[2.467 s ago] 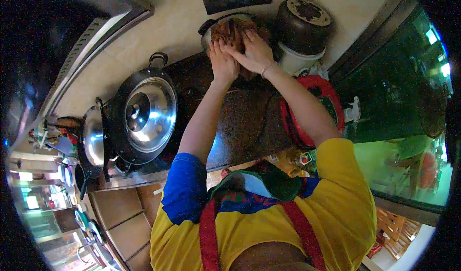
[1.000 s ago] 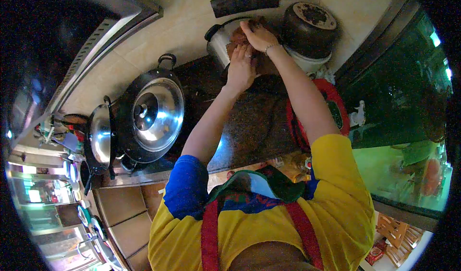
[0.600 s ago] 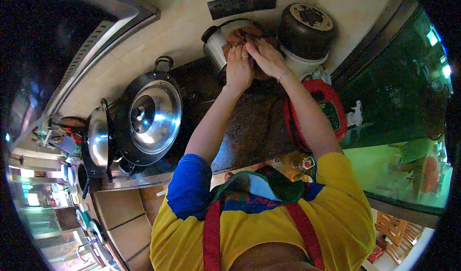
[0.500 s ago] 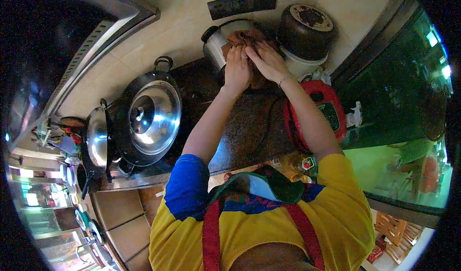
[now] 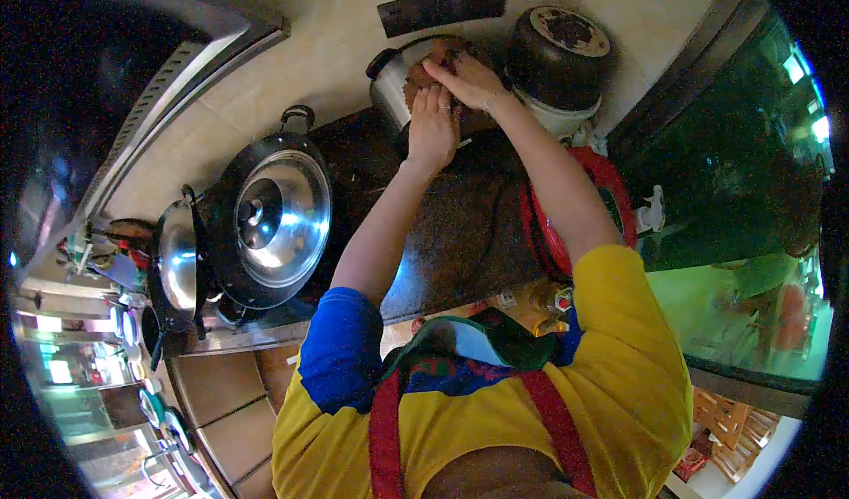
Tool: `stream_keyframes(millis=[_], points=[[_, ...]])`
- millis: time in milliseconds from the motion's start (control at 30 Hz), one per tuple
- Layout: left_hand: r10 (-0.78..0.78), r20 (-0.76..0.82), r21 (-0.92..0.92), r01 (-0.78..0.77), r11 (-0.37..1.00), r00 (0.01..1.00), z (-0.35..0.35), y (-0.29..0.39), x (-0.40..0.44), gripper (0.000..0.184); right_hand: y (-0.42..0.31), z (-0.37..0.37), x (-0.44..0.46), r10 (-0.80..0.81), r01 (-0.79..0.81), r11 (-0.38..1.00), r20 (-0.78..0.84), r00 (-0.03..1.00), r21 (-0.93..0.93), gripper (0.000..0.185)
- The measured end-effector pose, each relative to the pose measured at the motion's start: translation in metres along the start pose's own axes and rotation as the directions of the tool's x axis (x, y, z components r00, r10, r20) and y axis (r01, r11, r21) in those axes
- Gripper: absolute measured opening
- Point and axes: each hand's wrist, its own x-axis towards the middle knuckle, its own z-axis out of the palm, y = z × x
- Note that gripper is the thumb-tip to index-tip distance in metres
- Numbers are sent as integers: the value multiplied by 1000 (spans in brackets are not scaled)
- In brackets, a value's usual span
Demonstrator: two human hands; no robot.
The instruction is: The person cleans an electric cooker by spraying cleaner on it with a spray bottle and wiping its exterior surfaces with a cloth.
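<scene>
Against the back wall stands a silver cooker (image 5: 387,92) with a dark handle. A brown cloth (image 5: 417,76) lies bunched on its lid and front side. My left hand (image 5: 433,129) presses the cloth's lower part against the cooker, its fingers together and pointing up. Higher up, my right hand (image 5: 474,83) holds the cloth near the top of the cooker, its thumb stretched to the left and its fingertips partly hidden. The two hands are close together, the right one above.
A dark upturned pot (image 5: 559,57) sits on a white base right of the cooker. On the right is a red appliance (image 5: 584,225). Left, a lidded wok (image 5: 287,220) stands beside another lidded pan (image 5: 177,256). A dark countertop (image 5: 460,225) runs below my forearms.
My right hand has moved up and left over the cooker, taking part of the cloth with it. My left hand has dropped slightly, and its fingers no longer lie alongside the right hand's.
</scene>
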Motion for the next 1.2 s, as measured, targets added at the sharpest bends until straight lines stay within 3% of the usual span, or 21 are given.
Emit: stream_keyframes(millis=[67, 133, 167, 200, 267, 333, 400, 567, 633, 667, 733, 767, 800, 900, 1000, 1033, 1133, 1200], points=[[-10, -52, -102, 4, 995, 999, 14, -8, -4, 45, 3, -1, -39, -19, 15, 999, -77, 997, -46, 83], [-29, -30, -71, 27, 997, 999, 27, -18, -4, 45, 13, 0, -59, -241, 256, 964, -175, 955, 68, 85], [51, -60, 12, -51, 999, 997, 26, -20, -3, 44, 12, -3, -55, -246, 260, 963, -173, 954, 66, 85], [133, -81, 97, -125, 987, 988, 21, -19, -3, 44, 7, -9, -52, -172, 184, 979, -123, 977, 86, 84], [105, -85, 47, -101, 994, 991, 13, -12, -2, 43, 8, -10, -36, -90, 97, 989, -66, 994, 108, 84], [85, -98, 8, -85, 996, 992, 2, -6, 2, 43, 14, -11, 23, 125, -160, 983, 306, 944, 92, 96], [89, -153, -72, -101, 992, 984, -1, -3, 1, 40, 1, -6, 50, 102, -142, 981, 277, 955, 128, 97], [69, -216, -13, -74, 997, 974, 4, -6, 1, 41, -26, -13, 26, -58, 23, 988, 232, 971, 150, 98], [25, -183, 92, -8, 996, 983, 12, -12, 3, 50, -10, 3, 20, 12, -24, 958, 43, 999, 287, 74], [-7, -211, 80, 25, 996, 977, 13, -14, 7, 50, -12, 0, 3, 12, -17, 964, 21, 1000, 266, 71], [-69, -52, 62, 73, 995, 996, 14, -23, 17, 60, -16, -3, -29, -16, 10, 976, 24, 1000, 216, 68], [-196, 73, 18, 195, 981, 978, 17, -28, 26, 73, -11, -1, -39, -32, 35, 989, -18, 999, 143, 67], [-216, 59, 10, 216, 976, 975, 18, -37, 35, 73, -7, 2, -44, -47, 51, 996, -64, 997, 77, 65], [-268, 187, -90, 288, 953, 945, 17, -61, 61, 96, -1, 3, -50, -68, 67, 997, -54, 996, -27, 65], [-318, 215, -25, 330, 944, 924, 13, -60, 62, 94, -6, -3, -39, 7, -7, 998, 2, 1000, 65, 72], [-348, 293, 6, 363, 932, 890, 6, -55, 61, 93, 0, 1, -29, 16, -16, 998, 3, 1000, 65, 72], [-313, 295, -33, 338, 941, 903, -1, -52, 53, 83, 5, 9, 15, 120, -120, 993, -33, 992, 20, 78], [-251, 260, -71, 278, 958, 932, -9, -49, 43, 73, -7, 0, 38, 118, -127, 990, 129, 985, 64, 81]])
